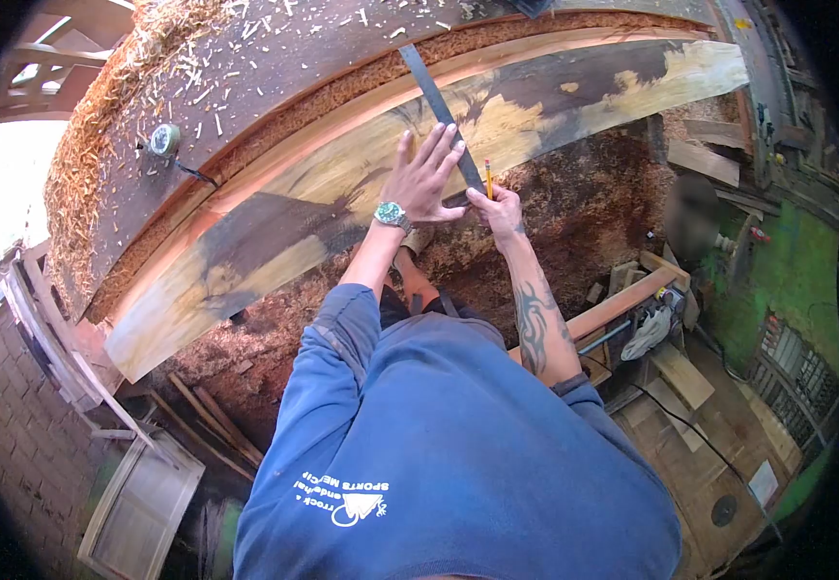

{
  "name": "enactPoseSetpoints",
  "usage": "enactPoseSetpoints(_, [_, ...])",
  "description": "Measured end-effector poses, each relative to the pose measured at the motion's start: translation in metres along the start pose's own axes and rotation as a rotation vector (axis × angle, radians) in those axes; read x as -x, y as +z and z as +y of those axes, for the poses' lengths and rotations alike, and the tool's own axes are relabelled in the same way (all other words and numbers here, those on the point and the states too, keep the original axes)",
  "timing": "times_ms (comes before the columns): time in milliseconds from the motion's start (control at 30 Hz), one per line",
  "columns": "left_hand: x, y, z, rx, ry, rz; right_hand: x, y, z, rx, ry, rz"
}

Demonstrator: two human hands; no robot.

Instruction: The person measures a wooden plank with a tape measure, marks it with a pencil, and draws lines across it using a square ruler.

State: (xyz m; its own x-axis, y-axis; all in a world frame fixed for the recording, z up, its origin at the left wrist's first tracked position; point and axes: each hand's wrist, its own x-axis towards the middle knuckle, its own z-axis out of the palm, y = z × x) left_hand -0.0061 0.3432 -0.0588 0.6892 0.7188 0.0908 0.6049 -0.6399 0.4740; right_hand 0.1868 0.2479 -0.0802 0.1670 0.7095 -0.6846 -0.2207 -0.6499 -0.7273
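A long pale wooden board [274, 224] with dark brown patches in its grain lies along the front of the bench. Across the board rests a dark metal ruler [425, 85], its far end reaching over the groove behind. My left hand [423, 179], with a watch [390, 213] on the wrist, lies flat with fingers spread, its fingertips touching the ruler's left side. At the ruler's near end, by the board's front edge, my right hand [500, 210] is closed round a yellow pencil [488, 174] that points up. Its thumb and fingers are close against the ruler.
Wood shavings [81, 208] heap up at the bench's left. A round gauge-like device [163, 140] with a cable sits on the dark bench top [274, 68]. Sawdust [574, 213] covers the floor. A power tool [666, 304] and timber offcuts [680, 375] lie at right.
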Motion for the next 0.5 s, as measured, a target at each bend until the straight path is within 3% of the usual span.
enactPoseSetpoints(167, [0.000, 0.000, 0.000, -0.010, -0.001, -0.006, 0.008, 0.014, -0.005, -0.025, -0.141, 0.047])
enactPoseSetpoints(500, [0.000, 0.003, 0.000, 0.028, -0.012, -0.007, -0.008, -0.006, 0.016, -0.039, 0.004, 0.007])
